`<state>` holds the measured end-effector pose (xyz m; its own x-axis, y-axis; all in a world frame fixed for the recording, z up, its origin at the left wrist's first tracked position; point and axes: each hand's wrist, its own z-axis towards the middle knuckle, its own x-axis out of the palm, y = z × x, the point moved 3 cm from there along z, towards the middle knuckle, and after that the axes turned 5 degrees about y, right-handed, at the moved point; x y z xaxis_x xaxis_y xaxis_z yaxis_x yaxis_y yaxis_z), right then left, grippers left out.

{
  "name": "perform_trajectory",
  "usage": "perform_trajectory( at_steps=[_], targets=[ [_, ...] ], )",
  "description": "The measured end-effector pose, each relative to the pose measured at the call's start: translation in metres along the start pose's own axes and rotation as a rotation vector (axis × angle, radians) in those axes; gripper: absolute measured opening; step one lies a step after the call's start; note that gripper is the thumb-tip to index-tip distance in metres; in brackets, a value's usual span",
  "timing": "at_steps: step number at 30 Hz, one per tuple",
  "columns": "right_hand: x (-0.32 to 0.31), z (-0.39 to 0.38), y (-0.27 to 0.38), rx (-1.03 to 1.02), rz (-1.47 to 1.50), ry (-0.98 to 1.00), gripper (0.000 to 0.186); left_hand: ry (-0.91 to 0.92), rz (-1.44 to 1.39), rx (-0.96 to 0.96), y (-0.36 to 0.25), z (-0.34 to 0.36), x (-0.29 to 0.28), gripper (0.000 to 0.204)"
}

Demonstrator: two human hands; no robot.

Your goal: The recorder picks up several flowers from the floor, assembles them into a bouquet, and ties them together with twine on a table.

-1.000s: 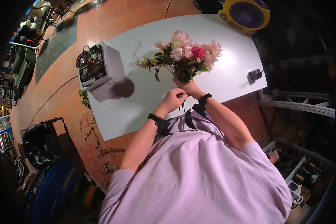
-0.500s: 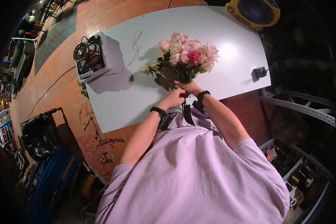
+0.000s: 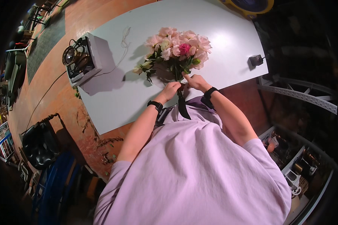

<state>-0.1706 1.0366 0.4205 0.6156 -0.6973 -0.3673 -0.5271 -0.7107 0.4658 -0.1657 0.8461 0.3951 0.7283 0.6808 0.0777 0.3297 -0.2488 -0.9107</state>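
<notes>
A bouquet [image 3: 180,47] of pale pink blooms, with one deep pink flower and green leaves, lies over the white table with its stems toward me. Closed around the stems from the left is my left hand [image 3: 170,91]. On the other side my right hand [image 3: 197,82] is open, a digit stretched toward the stems just under the leaves. Whether it touches them is hard to tell. A black ribbon [image 3: 182,108] hangs below my hands, in front of my lilac shirt. Parts of the stems and some of my fingers are hidden.
Left on the white table [image 3: 229,48] stands a white box [image 3: 94,56] with a dark lamp-like device [image 3: 73,54] and a pale cord. A small black cube-shaped device [image 3: 256,60] sits near the right edge. Beyond is a yellow-and-purple round object [image 3: 248,11]. A black chair [image 3: 39,146] stands lower left.
My right hand has loosened and shifted right, away from the stems. My left hand has moved in on the stems. The whole view has shifted slightly, moving the bouquet up and left.
</notes>
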Motion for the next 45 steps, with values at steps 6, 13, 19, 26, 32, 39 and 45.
perform_trajectory(
  at_steps=[6, 13, 19, 26, 32, 39, 45],
  targets=[
    [-0.004, -0.022, -0.015, -0.078, 0.156, -0.21, 0.057, 0.03, -0.512, -0.121, 0.002, -0.001, 0.006, 0.056],
    [0.01, -0.052, 0.012, -0.345, 0.022, -0.252, 0.029, -0.127, -0.246, -0.037, -0.001, 0.003, 0.011, 0.033],
    [0.012, -0.064, 0.036, -0.477, -0.146, -0.268, 0.031, -0.386, 0.104, 0.129, -0.03, -0.002, 0.012, 0.016],
    [0.013, -0.066, 0.037, -0.48, -0.104, -0.197, 0.029, -0.355, 0.164, 0.232, -0.036, -0.007, 0.012, 0.014],
    [0.009, -0.059, 0.039, -0.526, 0.128, -0.24, 0.035, -0.359, 0.451, 0.334, -0.04, -0.009, 0.008, 0.013],
    [0.007, -0.051, 0.007, -0.353, 0.693, -0.301, 0.033, -0.339, -0.007, 0.134, -0.012, 0.006, 0.01, 0.015],
    [0.018, -0.046, 0.014, -0.47, 0.101, -0.373, 0.026, -0.373, 0.237, 0.155, -0.023, 0.001, 0.007, 0.015]
  ],
)
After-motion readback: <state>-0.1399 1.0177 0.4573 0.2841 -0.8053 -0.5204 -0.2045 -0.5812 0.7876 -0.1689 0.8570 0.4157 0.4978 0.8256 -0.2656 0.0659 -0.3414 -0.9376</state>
